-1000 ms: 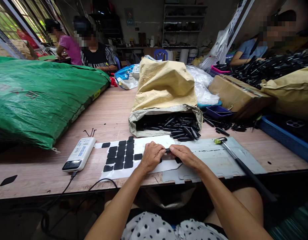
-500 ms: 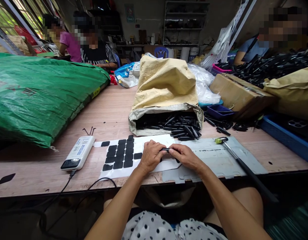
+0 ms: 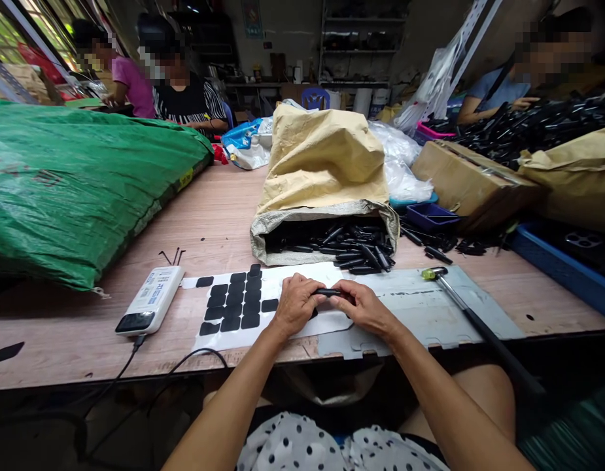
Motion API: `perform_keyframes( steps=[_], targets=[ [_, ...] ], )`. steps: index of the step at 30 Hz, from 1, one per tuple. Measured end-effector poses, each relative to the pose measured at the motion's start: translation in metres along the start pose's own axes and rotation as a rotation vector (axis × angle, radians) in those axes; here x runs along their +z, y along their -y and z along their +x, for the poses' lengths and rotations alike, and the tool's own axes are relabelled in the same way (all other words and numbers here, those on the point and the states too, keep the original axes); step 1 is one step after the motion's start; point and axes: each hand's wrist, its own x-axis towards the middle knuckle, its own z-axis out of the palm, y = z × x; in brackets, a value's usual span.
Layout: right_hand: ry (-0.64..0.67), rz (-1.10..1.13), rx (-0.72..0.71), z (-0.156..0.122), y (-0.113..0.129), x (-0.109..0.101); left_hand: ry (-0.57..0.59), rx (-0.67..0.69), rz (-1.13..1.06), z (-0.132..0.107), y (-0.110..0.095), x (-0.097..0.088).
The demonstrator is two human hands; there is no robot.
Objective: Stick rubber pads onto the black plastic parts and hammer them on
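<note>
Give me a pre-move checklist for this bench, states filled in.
1. Left hand on the black piece: ok, fingers at its left end.
2. Right hand on it too: ok, fingers at the other end.
3. Underside of the black piece: cannot tell, turned away from the camera.
4. Black patches on the white sheet: ok, most are grouped left of the left hand.
5. Sack mouth open toward the hands: ok, loose black pieces show at it.
6. Long-handled tool fully on the table: not ok, handle overhangs the near edge.
</note>
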Motion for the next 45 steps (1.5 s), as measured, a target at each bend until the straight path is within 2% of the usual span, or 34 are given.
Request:
perform_keyframes(
  steps=[13, 24, 28, 30, 32, 34, 36, 37, 41, 45],
  targets=[
    [-0.041, -0.040, -0.044, -0.003, 0.001, -0.001, -0.013, 0.032, 0.011, -0.001, -0.003, -0.001],
    [-0.153, -0.090, -0.128, -0.001, -0.004, 0.007, -0.043, 0.108, 0.101, -0.001, -0.002, 0.004],
    [-0.232, 0.121, -0.086, -0.004, -0.002, 0.004, -0.107, 0.109, 0.155, -0.007, -0.019, -0.007],
    [-0.315, 0.274, -0.042, -0.006, -0.005, 0.003, -0.131, 0.166, 0.182, -0.020, -0.035, -0.012],
    [-0.377, 0.389, 0.008, -0.007, -0.008, 0.003, -0.085, 0.264, 0.118, -0.042, -0.051, -0.011],
    [-0.386, 0.439, 0.036, -0.007, -0.011, 0.003, 0.064, 0.363, -0.011, -0.070, -0.061, 0.000],
    [-0.369, 0.441, 0.032, -0.006, -0.012, 0.003, 0.245, 0.394, -0.044, -0.097, -0.065, 0.020],
    [-0.362, 0.432, 0.023, -0.006, -0.012, 0.003, 0.267, 0.371, -0.001, -0.108, -0.064, 0.031],
    [-0.368, 0.371, -0.012, -0.005, -0.012, 0.005, 0.367, 0.181, 0.173, -0.131, -0.059, 0.071],
    [-0.391, 0.282, -0.041, -0.006, -0.011, 0.009, 0.454, -0.166, 0.156, -0.127, -0.044, 0.090]
  ],
)
